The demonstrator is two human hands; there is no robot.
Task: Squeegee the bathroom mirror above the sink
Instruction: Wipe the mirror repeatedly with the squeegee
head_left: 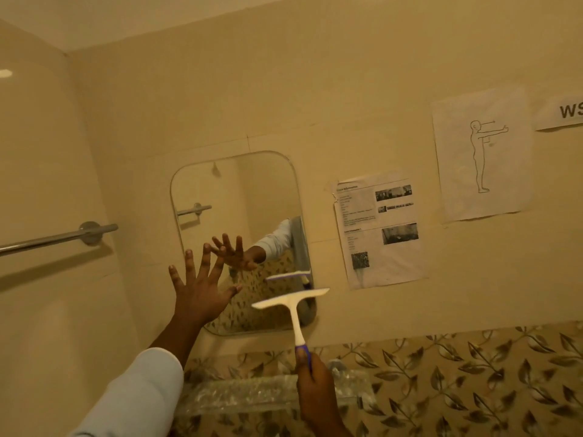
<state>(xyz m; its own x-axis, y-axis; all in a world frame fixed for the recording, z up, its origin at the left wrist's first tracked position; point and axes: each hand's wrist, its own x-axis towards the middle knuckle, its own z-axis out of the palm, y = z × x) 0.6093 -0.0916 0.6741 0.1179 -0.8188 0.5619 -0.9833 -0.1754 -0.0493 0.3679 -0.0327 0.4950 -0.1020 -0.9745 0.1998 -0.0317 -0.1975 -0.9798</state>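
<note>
A rounded rectangular mirror (239,197) hangs on the beige tiled wall. My right hand (314,383) grips the purple end of a white squeegee (295,310), held upright with its blade level in front of the mirror's lower right corner. Whether the blade touches the glass I cannot tell. My left hand (200,288) is raised with fingers spread wide in front of the mirror's lower left edge, holding nothing. The mirror reflects both the spread hand and the squeegee blade.
A chrome towel bar (60,236) juts from the left wall. A glass shelf (268,394) runs below the mirror, over leaf-patterned tiles (457,383). Paper sheets (380,230) and a figure drawing (481,154) are taped to the wall on the right.
</note>
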